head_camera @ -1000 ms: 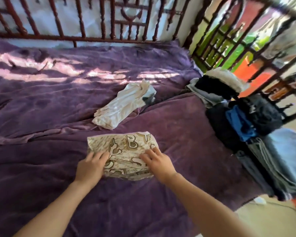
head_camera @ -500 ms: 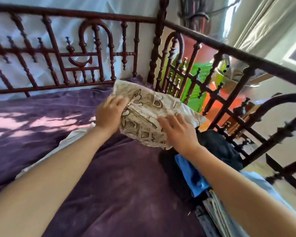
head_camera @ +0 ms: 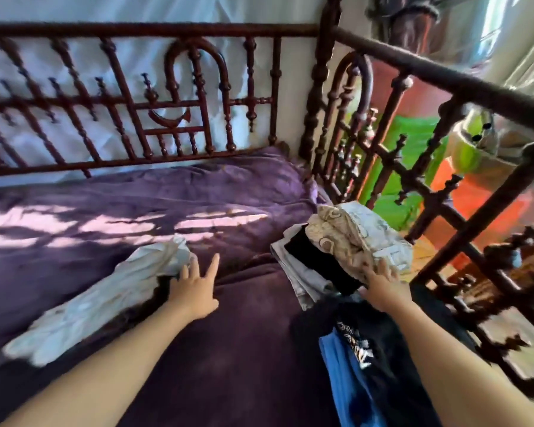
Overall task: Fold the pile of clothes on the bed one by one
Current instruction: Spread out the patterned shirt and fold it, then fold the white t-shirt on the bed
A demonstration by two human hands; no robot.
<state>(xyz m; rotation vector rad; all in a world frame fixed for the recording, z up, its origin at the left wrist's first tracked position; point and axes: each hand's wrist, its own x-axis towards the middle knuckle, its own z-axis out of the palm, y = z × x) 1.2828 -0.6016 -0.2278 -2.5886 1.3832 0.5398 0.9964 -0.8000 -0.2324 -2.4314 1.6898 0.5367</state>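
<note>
The folded beige patterned cloth (head_camera: 349,238) lies on top of a stack of folded clothes (head_camera: 302,272) at the bed's far right, beside the railing. My right hand (head_camera: 383,288) rests at the near edge of that cloth with its fingers spread. My left hand (head_camera: 195,288) hovers open over the purple bedspread, its fingertips at the end of a crumpled white garment (head_camera: 105,297) that stretches toward the lower left. A black garment with white print (head_camera: 358,352) and a blue one (head_camera: 336,365) lie under my right forearm.
The purple bedspread (head_camera: 173,211) covers the bed, with sunlit patches at the left. A dark red ornate railing (head_camera: 173,106) runs along the back and another (head_camera: 444,192) down the right side. Green and orange things show beyond the right rail.
Both hands carried the folded beige cloth from the middle of the bed to the stack at the right. My left hand has let go and moved left toward the white garment.
</note>
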